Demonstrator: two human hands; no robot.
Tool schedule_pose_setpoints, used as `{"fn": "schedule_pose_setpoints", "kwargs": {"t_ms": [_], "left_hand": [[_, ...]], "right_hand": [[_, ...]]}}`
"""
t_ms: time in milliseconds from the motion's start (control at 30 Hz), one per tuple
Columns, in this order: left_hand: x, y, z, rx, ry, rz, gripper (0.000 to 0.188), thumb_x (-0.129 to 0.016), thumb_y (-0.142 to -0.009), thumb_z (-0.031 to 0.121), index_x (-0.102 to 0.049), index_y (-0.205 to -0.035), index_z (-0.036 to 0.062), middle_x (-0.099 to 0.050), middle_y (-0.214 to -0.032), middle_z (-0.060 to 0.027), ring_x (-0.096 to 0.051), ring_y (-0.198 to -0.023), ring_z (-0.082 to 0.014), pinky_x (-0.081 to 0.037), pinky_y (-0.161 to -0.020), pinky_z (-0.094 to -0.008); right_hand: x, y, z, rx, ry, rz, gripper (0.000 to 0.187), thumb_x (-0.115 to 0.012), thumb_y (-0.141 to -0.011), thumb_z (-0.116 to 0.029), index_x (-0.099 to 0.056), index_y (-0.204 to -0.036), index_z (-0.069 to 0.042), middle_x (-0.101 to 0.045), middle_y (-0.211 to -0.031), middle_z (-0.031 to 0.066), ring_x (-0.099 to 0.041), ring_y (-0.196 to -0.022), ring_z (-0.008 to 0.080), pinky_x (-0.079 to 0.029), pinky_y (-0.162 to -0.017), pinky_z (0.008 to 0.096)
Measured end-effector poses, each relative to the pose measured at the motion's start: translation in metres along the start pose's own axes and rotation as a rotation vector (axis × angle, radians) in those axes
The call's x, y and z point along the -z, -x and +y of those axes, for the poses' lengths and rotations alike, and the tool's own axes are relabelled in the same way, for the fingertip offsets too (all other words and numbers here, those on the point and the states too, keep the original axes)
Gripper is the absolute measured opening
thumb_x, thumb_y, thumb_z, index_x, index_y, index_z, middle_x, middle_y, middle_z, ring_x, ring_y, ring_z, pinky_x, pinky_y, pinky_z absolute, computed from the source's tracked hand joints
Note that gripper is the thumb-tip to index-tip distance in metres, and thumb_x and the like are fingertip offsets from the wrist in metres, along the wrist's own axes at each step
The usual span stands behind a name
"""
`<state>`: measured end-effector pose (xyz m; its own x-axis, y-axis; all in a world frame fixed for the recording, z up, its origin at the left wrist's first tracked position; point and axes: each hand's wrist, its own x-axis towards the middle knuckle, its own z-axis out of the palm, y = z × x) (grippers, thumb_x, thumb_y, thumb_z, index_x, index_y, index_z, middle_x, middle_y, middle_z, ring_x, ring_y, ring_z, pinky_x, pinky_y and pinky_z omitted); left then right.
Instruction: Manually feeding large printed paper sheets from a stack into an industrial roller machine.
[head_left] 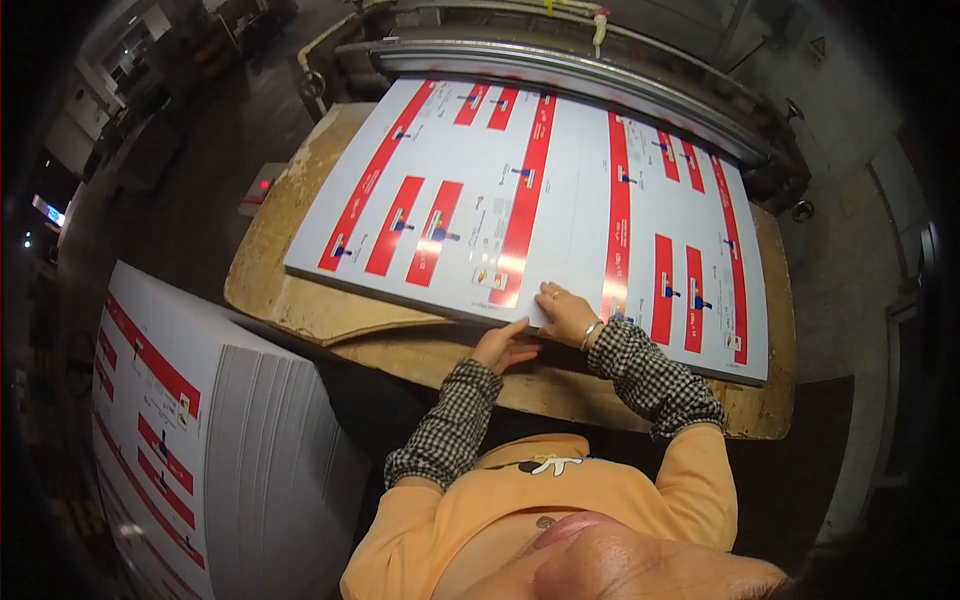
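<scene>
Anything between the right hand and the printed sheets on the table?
Nothing visible. The right hand touches the printed sheets at their near edge; the left hand is beside it, not in between.

A long, shiny metal roller (600, 86) spans the far side, a round dark knob (802, 211) near its right end. At left, a small pale box (251, 201) shows a red light (264, 184); a small triangular sign (818, 46) marks the upper-right wall (848, 85).
</scene>
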<state>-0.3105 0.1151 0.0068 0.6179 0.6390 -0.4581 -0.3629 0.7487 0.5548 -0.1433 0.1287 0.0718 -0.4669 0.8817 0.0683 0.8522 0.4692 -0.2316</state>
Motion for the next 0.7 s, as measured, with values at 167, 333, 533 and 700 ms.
{"fn": "schedule_pose_setpoints", "kwargs": {"t_ms": [167, 333, 533, 700], "left_hand": [[-0.008, 0.003, 0.006, 0.126, 0.076, 0.009, 0.048, -0.049, -0.083, 0.029, -0.035, -0.117, -0.0014, -0.045, -0.111, -0.0225, -0.048, -0.099, -0.0357, -0.042, -0.083, -0.0445], [-0.003, -0.006, -0.006, -0.065, -0.117, 0.17, 0.052, -0.038, -0.085, 0.04, -0.04, -0.111, -0.0059, -0.052, -0.098, -0.0223, -0.056, -0.084, -0.0338, -0.048, -0.073, -0.0432], [-0.005, -0.005, 0.001, 0.088, -0.168, 0.21, 0.056, -0.037, -0.085, 0.044, -0.047, -0.102, -0.0084, -0.057, -0.087, -0.0212, -0.059, -0.078, -0.0284, -0.05, -0.068, -0.0389], [0.007, -0.01, -0.003, -0.025, -0.179, 0.151, 0.05, -0.038, -0.085, 0.034, -0.042, -0.106, -0.0112, -0.055, -0.092, -0.0241, -0.059, -0.079, -0.0321, -0.051, -0.066, -0.0366]], "right_hand": [[-0.004, 0.003, 0.012, 0.016, 0.009, -0.165, 0.012, -0.054, -0.069, -0.01, -0.051, -0.075, 0.0, -0.05, -0.092, 0.0176, -0.048, -0.094, 0.0327, -0.044, -0.073, 0.0384], [0.046, -0.012, 0.003, -0.082, -0.166, -0.141, 0.011, -0.051, -0.075, -0.01, -0.054, -0.08, -0.002, -0.057, -0.076, 0.015, -0.055, -0.072, 0.0319, -0.044, -0.063, 0.0374], [0.059, -0.009, -0.005, 0.037, -0.18, 0.076, 0.01, -0.054, -0.072, -0.011, -0.052, -0.075, -0.002, -0.054, -0.075, 0.0133, -0.054, -0.073, 0.0307, -0.044, -0.062, 0.0359], [0.007, 0.006, 0.01, -0.058, -0.211, -0.048, 0.014, -0.057, -0.069, -0.015, -0.051, -0.074, -0.003, -0.052, -0.072, 0.0109, -0.053, -0.071, 0.0311, -0.043, -0.061, 0.0373]]}}
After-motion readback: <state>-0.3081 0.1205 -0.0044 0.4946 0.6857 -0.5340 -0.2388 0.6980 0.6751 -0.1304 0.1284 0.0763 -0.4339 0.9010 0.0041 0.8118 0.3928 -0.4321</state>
